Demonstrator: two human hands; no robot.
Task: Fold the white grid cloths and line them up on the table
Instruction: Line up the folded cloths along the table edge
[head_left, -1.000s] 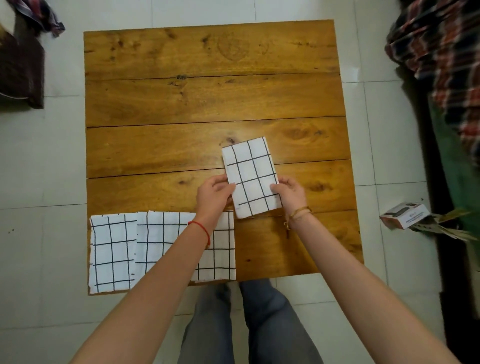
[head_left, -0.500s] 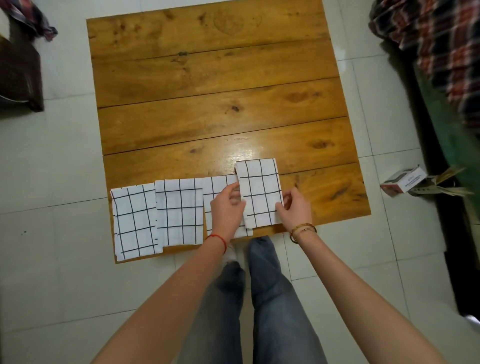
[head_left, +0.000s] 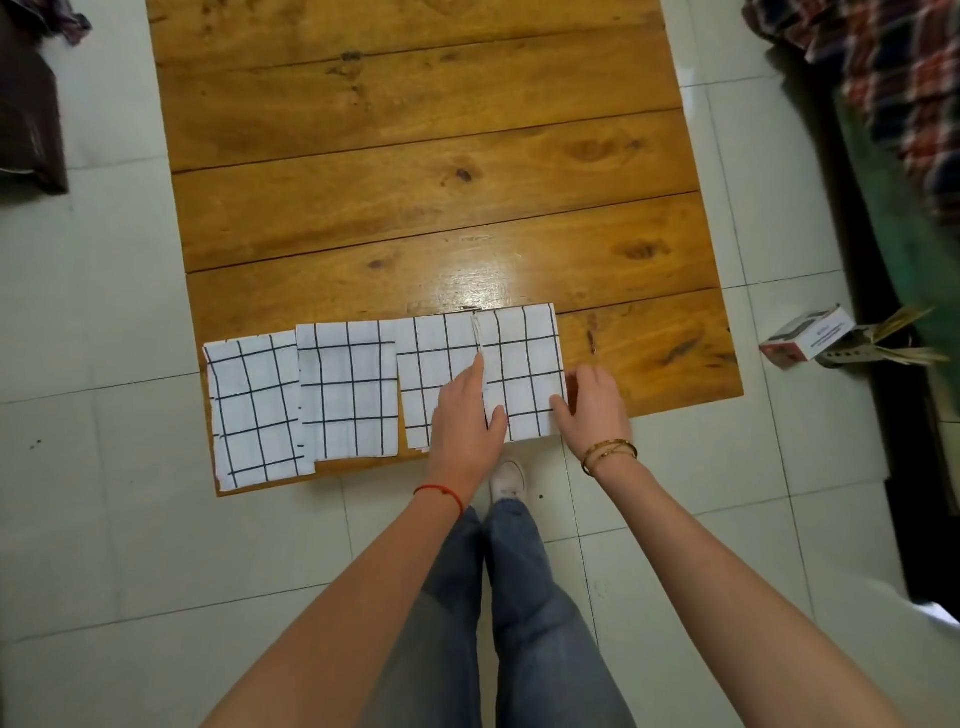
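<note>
Cloths: four folded white grid cloths (head_left: 348, 389) in a row along the wooden tabletop (head_left: 415, 156) near edge.
Left hand (head_left: 467, 415): flat, fingers straight, pressing the seam beside the rightmost cloth (head_left: 524, 358).
Right hand (head_left: 592, 405): fingers relaxed, touching that cloth's right edge.

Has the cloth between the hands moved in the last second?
Yes. The rightmost cloth came toward the table's near edge, joining the row beside the third cloth.

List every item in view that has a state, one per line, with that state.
Leftmost cloth: folded, flat, overhanging the table's near edge.
Second cloth: folded, flat, overlapping the leftmost.
Third cloth: folded, flat, under the left hand.
Rightmost cloth: folded, flat, held at both sides.
Left hand: flat, pressing the cloths.
Right hand: fingers touching the rightmost cloth's edge.
Small box: lying on the floor.
</note>
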